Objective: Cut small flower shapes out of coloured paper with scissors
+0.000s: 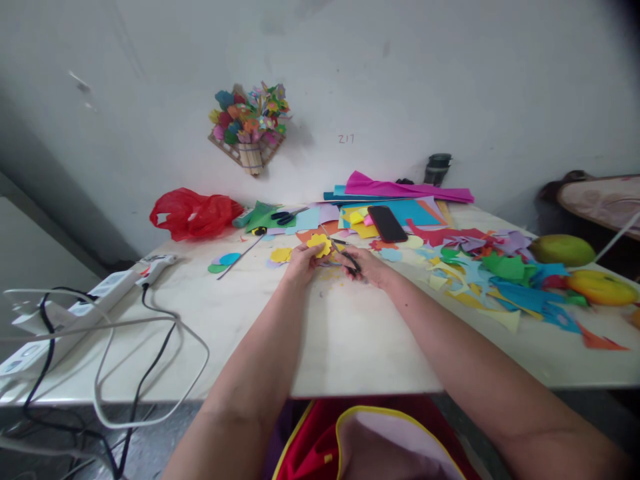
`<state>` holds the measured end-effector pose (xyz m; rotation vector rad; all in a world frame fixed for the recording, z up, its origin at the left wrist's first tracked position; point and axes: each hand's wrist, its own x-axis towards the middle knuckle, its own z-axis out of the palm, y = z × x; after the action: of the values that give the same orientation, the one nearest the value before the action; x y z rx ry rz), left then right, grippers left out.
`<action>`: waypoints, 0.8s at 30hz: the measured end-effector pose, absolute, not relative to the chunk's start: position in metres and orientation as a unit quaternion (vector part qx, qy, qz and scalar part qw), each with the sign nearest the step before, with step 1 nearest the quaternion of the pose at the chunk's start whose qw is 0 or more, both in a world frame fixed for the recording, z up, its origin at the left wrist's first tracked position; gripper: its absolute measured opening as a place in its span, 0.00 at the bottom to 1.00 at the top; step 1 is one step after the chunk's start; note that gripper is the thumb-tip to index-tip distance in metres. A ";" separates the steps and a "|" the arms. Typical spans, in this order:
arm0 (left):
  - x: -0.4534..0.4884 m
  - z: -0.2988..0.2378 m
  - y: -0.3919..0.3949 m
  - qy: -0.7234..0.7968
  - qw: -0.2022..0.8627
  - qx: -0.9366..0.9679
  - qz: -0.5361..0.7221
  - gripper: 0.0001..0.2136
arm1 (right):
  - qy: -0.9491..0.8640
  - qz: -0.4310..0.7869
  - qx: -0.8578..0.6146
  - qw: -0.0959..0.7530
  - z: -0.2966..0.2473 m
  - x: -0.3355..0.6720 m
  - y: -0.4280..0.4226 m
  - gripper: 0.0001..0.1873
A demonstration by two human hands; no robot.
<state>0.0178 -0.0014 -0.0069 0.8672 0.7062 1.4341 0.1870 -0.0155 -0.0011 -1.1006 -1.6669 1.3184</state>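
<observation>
Over the middle of the table, my left hand (303,260) pinches a yellow paper flower (320,246) with a scalloped edge. My right hand (367,265) is closed around the dark handles of a pair of scissors (354,267). The blades point up and left, right beside the flower's edge; whether they touch the paper I cannot tell. Another yellow paper flower (281,255) lies just left of my left hand. Small yellow snippets are scattered on the table under my hands.
Paper scraps (505,267) and mangoes (563,250) cover the right side. A phone (387,224) lies on coloured sheets behind my hands, with a second pair of scissors (289,216) to its left. A red plastic bag (195,213) and a power strip (95,303) with loose cables occupy the left.
</observation>
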 end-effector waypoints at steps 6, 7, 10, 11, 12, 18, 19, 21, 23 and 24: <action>0.017 -0.008 0.001 0.302 0.615 0.379 0.621 0.08 | -0.643 0.515 -0.432 0.367 0.000 0.185 -0.015 0.18; 0.017 -0.008 0.001 0.303 0.614 0.379 0.622 0.08 | -0.643 0.516 -0.431 0.366 0.000 0.185 -0.015 0.18; 0.017 -0.006 0.000 0.302 0.614 0.377 0.625 0.07 | -0.645 0.518 -0.428 0.363 0.000 0.184 -0.014 0.19; 0.017 -0.006 -0.001 0.302 0.614 0.376 0.625 0.08 | -0.647 0.518 -0.426 0.363 -0.001 0.184 -0.014 0.20; 0.017 -0.005 -0.001 0.302 0.614 0.374 0.626 0.07 | -0.648 0.517 -0.426 0.363 -0.001 0.185 -0.013 0.20; 0.016 -0.005 -0.001 0.301 0.612 0.371 0.630 0.08 | -0.652 0.521 -0.421 0.356 -0.003 0.186 -0.013 0.18; 0.016 -0.006 -0.001 0.300 0.612 0.373 0.629 0.09 | -0.652 0.524 -0.418 0.354 -0.003 0.187 -0.013 0.18; 0.016 -0.006 0.000 0.299 0.612 0.376 0.628 0.08 | -0.653 0.528 -0.414 0.352 -0.001 0.188 -0.015 0.17; 0.015 -0.007 0.000 0.300 0.612 0.378 0.627 0.08 | -0.654 0.531 -0.412 0.348 0.000 0.189 -0.016 0.17; 0.015 -0.007 0.000 0.301 0.611 0.379 0.626 0.08 | -0.654 0.532 -0.412 0.347 0.001 0.189 -0.016 0.16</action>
<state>0.0152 -0.0001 -0.0065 0.8752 0.6949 1.4458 0.1890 -0.0161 0.0011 -1.0699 -1.6954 1.3792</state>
